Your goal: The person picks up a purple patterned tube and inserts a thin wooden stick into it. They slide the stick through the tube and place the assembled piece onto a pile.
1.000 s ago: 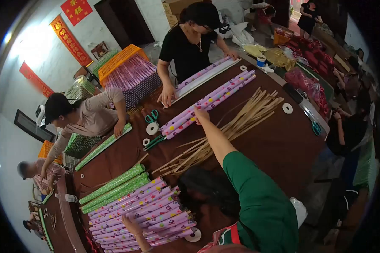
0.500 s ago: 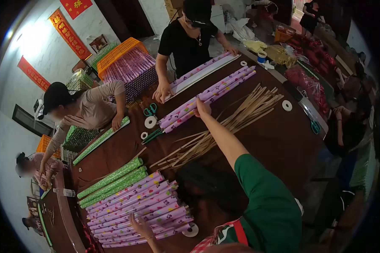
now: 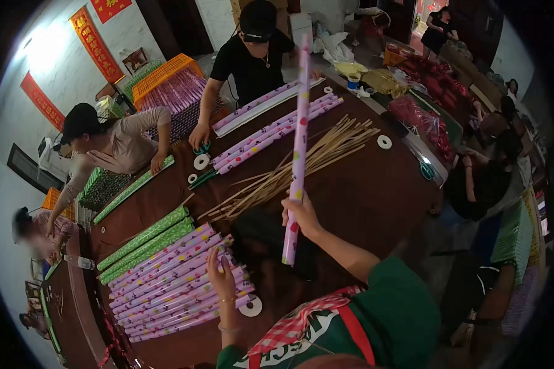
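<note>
Grips a purple patterned roll [image 3: 300, 123] in the right hand [image 3: 301, 215], with fingers closed round its lower part. Holds it nearly upright above the worktop [image 3: 375, 203], tipped toward twelve o'clock and lifted clear of the surface. Rests the left hand [image 3: 220, 273], open and fingers spread, on the near edge of a stack of purple rolls [image 3: 166, 280] laid side by side at eight o'clock. Finds green rolls [image 3: 143, 241] just beside that stack on its ten o'clock side, and a white tape ring [image 3: 250, 305] touching its end at six o'clock.

Seems well into the work, judging by the lie of things: counts many rolls already stacked and one up in the hand. Leaves a loose spread of bamboo strips [image 3: 289, 175] bare at the centre, with more purple rolls [image 3: 271, 134] beyond it toward eleven o'clock.

Shares the worktop with a person in black [image 3: 252, 58] at twelve o'clock and a person in beige [image 3: 126, 144] at ten o'clock, each with a hand down on a roll.
</note>
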`<state>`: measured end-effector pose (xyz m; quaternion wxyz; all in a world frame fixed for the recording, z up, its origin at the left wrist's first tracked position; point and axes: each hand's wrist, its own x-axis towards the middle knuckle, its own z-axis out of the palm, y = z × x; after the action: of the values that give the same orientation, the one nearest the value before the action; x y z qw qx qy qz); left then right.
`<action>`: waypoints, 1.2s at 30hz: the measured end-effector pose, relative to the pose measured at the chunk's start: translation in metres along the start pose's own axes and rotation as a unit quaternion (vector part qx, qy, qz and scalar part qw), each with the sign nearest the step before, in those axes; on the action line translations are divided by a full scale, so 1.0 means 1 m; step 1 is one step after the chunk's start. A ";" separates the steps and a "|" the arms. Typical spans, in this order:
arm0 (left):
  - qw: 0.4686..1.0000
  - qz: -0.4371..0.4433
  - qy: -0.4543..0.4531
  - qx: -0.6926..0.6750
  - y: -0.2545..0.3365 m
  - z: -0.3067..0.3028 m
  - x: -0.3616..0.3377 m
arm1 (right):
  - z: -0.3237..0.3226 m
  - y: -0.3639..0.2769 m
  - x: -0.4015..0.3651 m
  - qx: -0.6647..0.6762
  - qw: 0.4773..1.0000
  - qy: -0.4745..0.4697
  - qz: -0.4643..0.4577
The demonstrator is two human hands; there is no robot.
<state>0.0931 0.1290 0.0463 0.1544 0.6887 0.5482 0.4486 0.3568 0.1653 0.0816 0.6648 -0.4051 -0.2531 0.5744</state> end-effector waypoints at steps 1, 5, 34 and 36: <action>0.993 -0.050 -0.026 -0.107 0.007 0.007 -0.001 | -0.003 -0.002 -0.017 -0.057 0.997 -0.044 0.000; 0.882 -0.128 -0.131 -0.435 0.044 0.016 0.010 | -0.024 0.002 -0.061 -0.237 0.953 -0.180 0.060; 0.847 -0.191 0.089 -0.488 0.064 -0.040 -0.056 | -0.046 0.010 -0.156 -0.583 0.749 -0.316 0.004; 0.856 -0.186 0.081 -0.476 0.067 -0.039 -0.055 | -0.046 0.008 -0.157 -0.581 0.753 -0.309 0.008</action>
<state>0.1037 0.0460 0.0901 0.4991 0.3775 0.3965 0.6717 0.3558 0.0018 0.0703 0.1829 -0.5152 -0.7267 0.4161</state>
